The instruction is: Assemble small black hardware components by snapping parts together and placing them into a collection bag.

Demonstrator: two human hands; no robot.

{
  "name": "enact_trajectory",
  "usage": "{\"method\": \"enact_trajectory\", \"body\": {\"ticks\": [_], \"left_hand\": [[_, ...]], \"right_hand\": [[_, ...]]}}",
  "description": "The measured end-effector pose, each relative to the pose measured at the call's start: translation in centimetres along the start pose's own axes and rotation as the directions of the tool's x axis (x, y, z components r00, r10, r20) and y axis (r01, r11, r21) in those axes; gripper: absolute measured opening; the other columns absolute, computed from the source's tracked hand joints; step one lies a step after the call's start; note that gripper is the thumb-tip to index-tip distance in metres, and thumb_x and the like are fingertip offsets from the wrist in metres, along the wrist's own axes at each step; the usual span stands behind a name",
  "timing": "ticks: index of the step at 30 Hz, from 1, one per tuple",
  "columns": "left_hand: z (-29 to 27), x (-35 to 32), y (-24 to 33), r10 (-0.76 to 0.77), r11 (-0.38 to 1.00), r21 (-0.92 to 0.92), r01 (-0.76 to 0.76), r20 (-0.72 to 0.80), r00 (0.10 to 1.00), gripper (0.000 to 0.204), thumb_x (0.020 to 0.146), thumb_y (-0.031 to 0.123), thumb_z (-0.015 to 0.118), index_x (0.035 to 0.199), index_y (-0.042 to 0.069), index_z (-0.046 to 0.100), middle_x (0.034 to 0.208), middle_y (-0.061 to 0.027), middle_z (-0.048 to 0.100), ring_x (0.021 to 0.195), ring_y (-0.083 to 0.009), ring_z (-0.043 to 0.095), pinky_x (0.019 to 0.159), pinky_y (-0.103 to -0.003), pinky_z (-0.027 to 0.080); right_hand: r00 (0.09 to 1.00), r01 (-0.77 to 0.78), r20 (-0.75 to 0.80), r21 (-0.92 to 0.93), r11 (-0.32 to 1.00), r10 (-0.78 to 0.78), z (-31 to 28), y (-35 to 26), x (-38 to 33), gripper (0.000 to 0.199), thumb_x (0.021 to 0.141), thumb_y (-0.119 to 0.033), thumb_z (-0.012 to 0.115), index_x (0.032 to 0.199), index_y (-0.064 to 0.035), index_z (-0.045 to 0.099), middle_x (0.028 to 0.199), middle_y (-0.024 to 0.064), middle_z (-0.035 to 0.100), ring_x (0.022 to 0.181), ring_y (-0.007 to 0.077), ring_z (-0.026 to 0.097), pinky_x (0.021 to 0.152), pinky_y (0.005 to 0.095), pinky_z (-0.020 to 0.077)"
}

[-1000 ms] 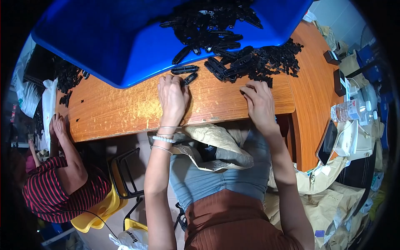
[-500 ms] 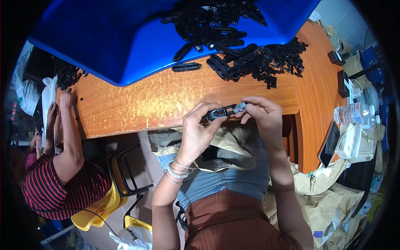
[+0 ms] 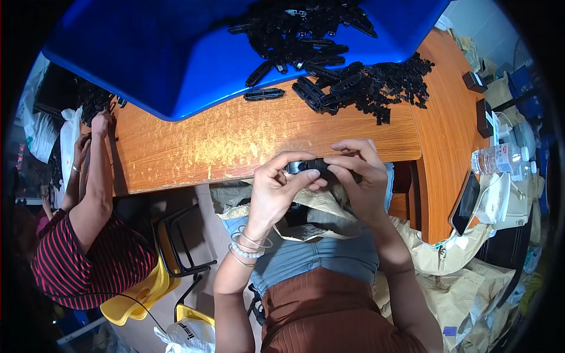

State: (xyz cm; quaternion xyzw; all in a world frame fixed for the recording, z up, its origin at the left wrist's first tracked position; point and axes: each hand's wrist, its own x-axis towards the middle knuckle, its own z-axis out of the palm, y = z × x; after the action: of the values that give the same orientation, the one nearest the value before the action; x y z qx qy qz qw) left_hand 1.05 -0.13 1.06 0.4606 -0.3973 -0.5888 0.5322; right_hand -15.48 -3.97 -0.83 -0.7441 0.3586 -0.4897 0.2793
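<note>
Over my lap, at the table's front edge, my left hand (image 3: 279,183) pinches one end of a long black plastic part (image 3: 318,166) between thumb and fingers. My right hand (image 3: 360,176) closes its fingers and thumb on the other end of that part. Fingers cover much of the part, so its details are hidden. Below my hands an open paper sack (image 3: 321,206) rests on my lap, with dark pieces inside. Beyond, on the wooden table (image 3: 235,135), lie a single black part (image 3: 263,94) and a heap of small black pieces (image 3: 394,82).
A big blue bin (image 3: 200,76) holding black parts tilts over the table's far side. At right are a water bottle (image 3: 500,160) and a dark phone (image 3: 466,203). Left, a person in a striped shirt (image 3: 88,259) works beside a yellow chair (image 3: 138,294).
My right hand has moved left and closed in on the part, which shows less grey at its right end. The person at left has shifted their arms slightly.
</note>
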Motion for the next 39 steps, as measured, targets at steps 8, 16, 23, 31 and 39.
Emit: {"method": "enact_trajectory", "body": {"ticks": [8, 16, 23, 31, 39], "left_hand": [[-0.8, 0.3, -1.0, 0.072, 0.992, 0.103, -0.075, 0.032, 0.997, 0.015, 0.085, -0.004, 0.057, 0.100, -0.005, 0.059, 0.078, -0.0098, 0.065, 0.069, -0.0120, 0.064, 0.063, -0.021, 0.053], [-5.2, 5.6, -1.2, 0.190, 0.775, 0.617, -0.133, -0.027, 0.981, 0.025, 0.087, 0.022, 0.062, 0.096, -0.001, 0.067, 0.079, -0.0071, 0.064, 0.057, -0.0096, 0.056, 0.051, -0.025, 0.044], [-7.6, 12.3, -1.0, 0.554, -0.123, 0.969, -0.213, 0.245, 0.796, 0.028, 0.069, -0.002, 0.062, 0.097, -0.003, 0.059, 0.093, -0.0182, 0.057, 0.088, -0.0317, 0.052, 0.077, -0.039, 0.045], [-6.3, 9.7, -1.2, 0.484, 0.106, 0.943, -0.316, 0.229, 0.844, 0.025, 0.073, 0.001, 0.064, 0.096, -0.004, 0.055, 0.086, -0.0176, 0.058, 0.079, -0.0295, 0.057, 0.068, -0.036, 0.046], [-4.5, 6.4, -1.9, 0.103, 0.965, 0.244, -0.093, -0.028, 0.994, 0.052, 0.080, -0.004, 0.064, 0.125, -0.005, 0.037, 0.078, -0.0029, 0.058, 0.060, -0.0063, 0.053, 0.049, -0.017, 0.041]], "right_hand": [[0.884, -0.459, 0.230, 0.263, 0.849, 0.406, 0.5, 0.7, -1.2, 0.026, 0.076, 0.002, 0.065, 0.101, 0.0023, 0.064, 0.089, 0.0034, 0.057, 0.076, 0.0066, 0.049, 0.065, 0.0203, 0.0391], [0.763, 0.035, 0.644, 0.043, 0.998, -0.054, -0.4, 1.9, -1.9, 0.019, 0.078, -0.011, 0.066, 0.095, -0.0011, 0.067, 0.074, 0.0076, 0.061, 0.067, 0.0142, 0.058, 0.061, 0.0269, 0.0456], [0.978, -0.156, 0.128, -0.078, 0.985, 0.165, 0.2, 4.3, 0.2, 0.010, 0.076, -0.002, 0.062, 0.085, 0.0010, 0.065, 0.086, 0.0106, 0.062, 0.075, 0.0188, 0.057, 0.064, 0.0314, 0.0445], [0.990, -0.085, -0.140, -0.676, 0.732, -0.014, -2.8, 10.0, 3.4, 0.010, 0.077, -0.004, 0.063, 0.087, -0.0011, 0.065, 0.093, 0.0092, 0.060, 0.089, 0.0272, 0.053, 0.078, 0.0363, 0.0397], [0.994, 0.045, -0.058, -0.581, 0.812, -0.097, -1.6, 8.7, 2.1, 0.011, 0.075, -0.002, 0.065, 0.086, -0.0027, 0.063, 0.095, 0.0080, 0.059, 0.091, 0.0251, 0.052, 0.077, 0.0350, 0.0372]]}}
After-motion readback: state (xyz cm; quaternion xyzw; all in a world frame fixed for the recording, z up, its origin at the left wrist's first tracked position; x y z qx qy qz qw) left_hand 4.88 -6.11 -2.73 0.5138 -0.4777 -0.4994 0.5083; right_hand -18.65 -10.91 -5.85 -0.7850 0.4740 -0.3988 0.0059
